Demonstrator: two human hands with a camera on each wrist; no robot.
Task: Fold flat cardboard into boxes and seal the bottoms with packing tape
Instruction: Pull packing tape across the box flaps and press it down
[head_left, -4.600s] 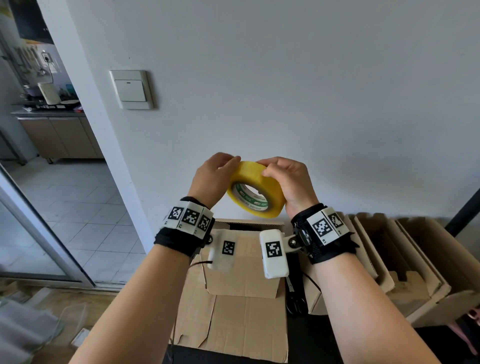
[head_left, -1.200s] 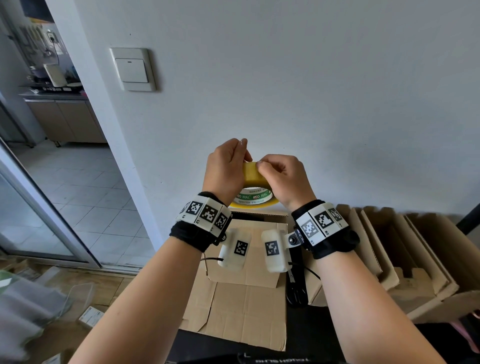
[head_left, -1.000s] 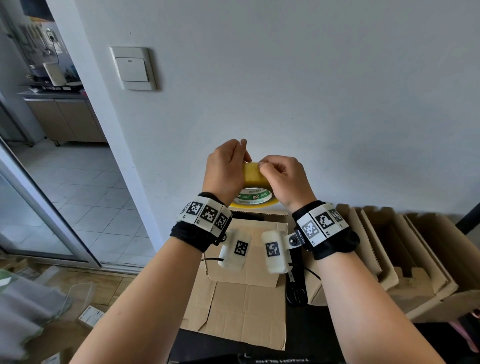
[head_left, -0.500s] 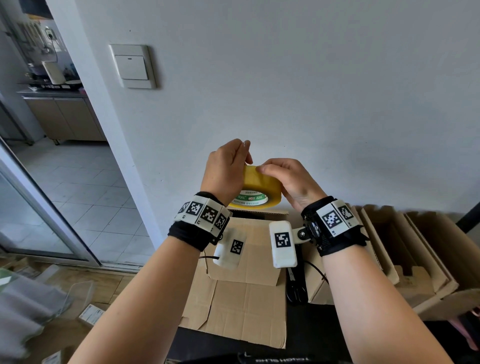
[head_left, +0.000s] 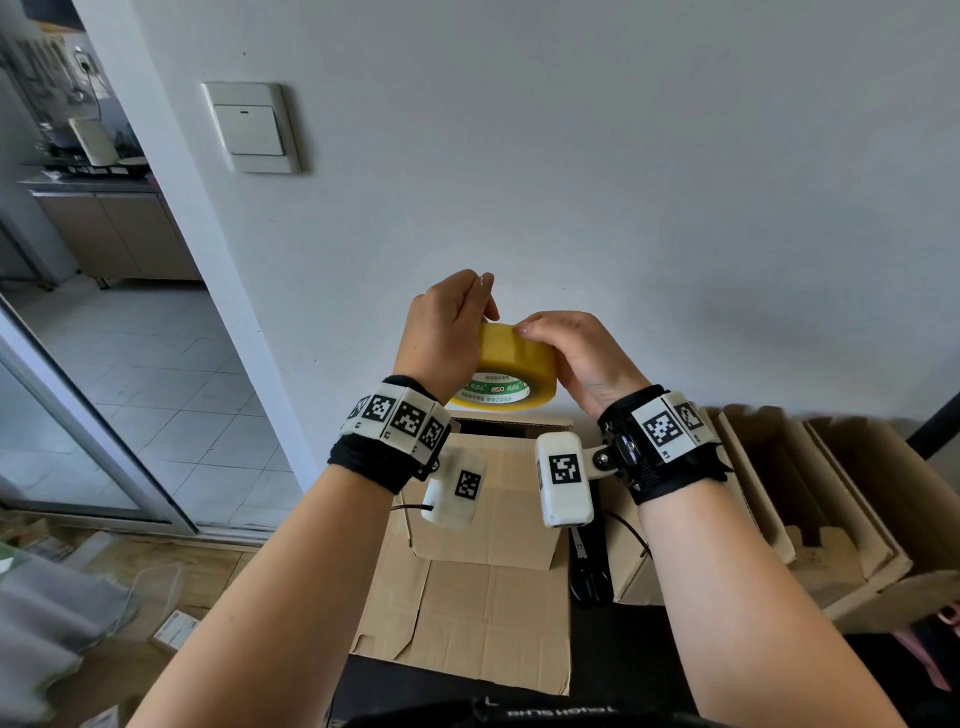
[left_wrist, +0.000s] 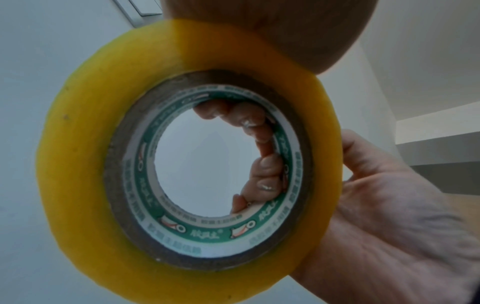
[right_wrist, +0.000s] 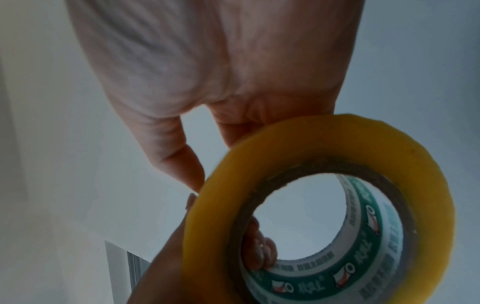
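I hold a yellow roll of packing tape (head_left: 519, 361) at chest height in front of the white wall, lying nearly flat. My left hand (head_left: 441, 338) grips its left side; in the right wrist view its fingers (right_wrist: 259, 253) curl into the green-printed core. My right hand (head_left: 576, 358) grips the right side, with a fingertip on the top of the outer wrap. The left wrist view is filled by the tape roll (left_wrist: 78, 164), with the right palm (left_wrist: 389, 216) beside it. Below my wrists a brown cardboard box (head_left: 493, 597) lies with its flaps up. No loose tape end shows.
Black scissors (head_left: 587, 577) lie just right of the box. Several folded cardboard boxes (head_left: 831, 493) lean in a row at the right. A light switch (head_left: 252, 127) is on the wall. Plastic wrapping and papers (head_left: 52, 623) litter the wooden floor at the left.
The roll has tipped from upright to nearly flat. In the last second my right hand slid from the top of the roll round to its right side. The left hand kept its grip.
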